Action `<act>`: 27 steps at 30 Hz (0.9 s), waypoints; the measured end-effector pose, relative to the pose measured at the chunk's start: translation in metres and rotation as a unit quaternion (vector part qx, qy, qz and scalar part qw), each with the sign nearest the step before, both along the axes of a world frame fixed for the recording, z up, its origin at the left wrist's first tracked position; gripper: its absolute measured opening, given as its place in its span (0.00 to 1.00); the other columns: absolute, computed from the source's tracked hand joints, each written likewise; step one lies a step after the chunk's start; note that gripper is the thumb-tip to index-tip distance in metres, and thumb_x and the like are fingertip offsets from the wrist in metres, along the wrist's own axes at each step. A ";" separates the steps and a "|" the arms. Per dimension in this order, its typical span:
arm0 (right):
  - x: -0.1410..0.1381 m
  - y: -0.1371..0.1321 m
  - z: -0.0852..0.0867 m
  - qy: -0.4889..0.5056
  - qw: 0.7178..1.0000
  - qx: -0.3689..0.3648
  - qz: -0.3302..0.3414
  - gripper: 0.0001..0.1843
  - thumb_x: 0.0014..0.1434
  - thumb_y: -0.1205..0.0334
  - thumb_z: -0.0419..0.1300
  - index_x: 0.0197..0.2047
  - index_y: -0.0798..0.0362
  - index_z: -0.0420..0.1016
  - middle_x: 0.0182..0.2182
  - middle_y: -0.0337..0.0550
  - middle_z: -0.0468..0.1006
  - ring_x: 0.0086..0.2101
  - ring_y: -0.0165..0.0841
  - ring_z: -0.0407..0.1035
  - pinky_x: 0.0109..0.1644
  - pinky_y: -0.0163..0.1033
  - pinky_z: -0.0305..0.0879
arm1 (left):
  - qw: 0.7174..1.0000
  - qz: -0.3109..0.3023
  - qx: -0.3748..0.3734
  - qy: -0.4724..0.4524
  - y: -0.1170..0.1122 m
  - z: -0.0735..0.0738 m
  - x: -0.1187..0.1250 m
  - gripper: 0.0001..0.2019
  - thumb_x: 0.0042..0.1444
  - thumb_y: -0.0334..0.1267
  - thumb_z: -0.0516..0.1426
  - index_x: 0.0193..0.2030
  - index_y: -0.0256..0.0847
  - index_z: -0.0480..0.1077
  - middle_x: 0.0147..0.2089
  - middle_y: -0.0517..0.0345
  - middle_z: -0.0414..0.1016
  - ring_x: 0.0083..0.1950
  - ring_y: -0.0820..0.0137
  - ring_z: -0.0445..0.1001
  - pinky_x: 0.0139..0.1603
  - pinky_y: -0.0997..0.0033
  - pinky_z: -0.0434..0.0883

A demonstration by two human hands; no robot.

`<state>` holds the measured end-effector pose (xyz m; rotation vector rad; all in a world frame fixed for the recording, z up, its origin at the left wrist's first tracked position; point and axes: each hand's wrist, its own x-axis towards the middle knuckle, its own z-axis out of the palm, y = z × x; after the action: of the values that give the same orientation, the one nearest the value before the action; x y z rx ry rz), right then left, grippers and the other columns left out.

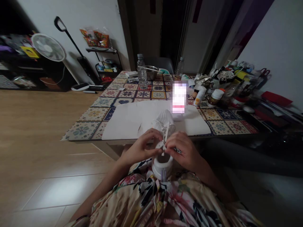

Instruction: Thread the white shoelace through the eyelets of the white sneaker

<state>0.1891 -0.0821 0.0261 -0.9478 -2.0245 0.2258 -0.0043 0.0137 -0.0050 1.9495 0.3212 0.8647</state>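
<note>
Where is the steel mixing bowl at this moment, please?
In the head view, the steel mixing bowl sits at the far end of the patterned table, just right of the clear plastic water bottle.

White sneaker (163,124) just ahead of the left hand (142,148) and right hand (182,149), room over the left of the white paper sheet (127,121), pixelated upright object (179,97) at its far edge, jars (216,97) crowding upper right

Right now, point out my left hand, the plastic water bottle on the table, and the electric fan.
Left hand (141,148): head view, on the back of the hand.
Plastic water bottle (142,74): head view, on the middle of the bottle.
Electric fan (48,47): head view, on the centre of the round guard.
</note>
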 end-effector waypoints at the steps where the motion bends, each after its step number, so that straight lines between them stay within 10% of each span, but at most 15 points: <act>1: 0.000 -0.004 0.005 0.037 0.994 -0.021 0.103 0.13 0.70 0.57 0.52 0.33 0.49 0.70 0.34 0.40 0.81 0.39 0.32 0.73 0.48 0.43 0.66 | 1.000 0.006 0.009 0.003 -0.001 0.001 0.000 0.11 0.55 0.40 0.65 0.42 0.40 0.72 0.47 0.49 0.71 0.50 0.63 0.70 0.52 0.63 0.67; 4: 0.004 -0.013 0.016 0.076 0.915 -0.021 0.396 0.16 0.70 0.53 0.51 0.31 0.47 0.69 0.33 0.34 0.83 0.36 0.26 0.76 0.45 0.35 0.70 | 1.000 0.025 0.017 0.000 -0.004 0.002 0.002 0.08 0.56 0.39 0.63 0.42 0.40 0.73 0.47 0.49 0.71 0.50 0.63 0.70 0.53 0.61 0.67; 11: 0.022 0.008 -0.004 0.055 0.997 -0.040 -0.021 0.08 0.67 0.57 0.57 0.39 0.50 0.73 0.38 0.45 0.77 0.42 0.35 0.71 0.48 0.42 0.68 | 1.000 -0.003 0.004 -0.019 -0.006 -0.002 0.008 0.04 0.58 0.36 0.61 0.35 0.39 0.72 0.45 0.51 0.70 0.49 0.64 0.70 0.55 0.61 0.66; 27: 0.027 0.014 -0.003 -0.113 0.988 -0.065 0.086 0.10 0.65 0.58 0.60 0.46 0.52 0.75 0.52 0.51 0.71 0.53 0.39 0.66 0.59 0.48 0.65 | 0.975 -0.086 -0.179 -0.101 -0.015 0.003 -0.004 0.25 0.48 0.59 0.65 0.19 0.38 0.68 0.40 0.52 0.67 0.42 0.64 0.68 0.43 0.64 0.67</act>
<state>0.2160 -0.0685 0.0227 -0.9136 -2.3279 0.3621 -0.0087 -0.0010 -0.0020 1.5186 0.1710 0.8213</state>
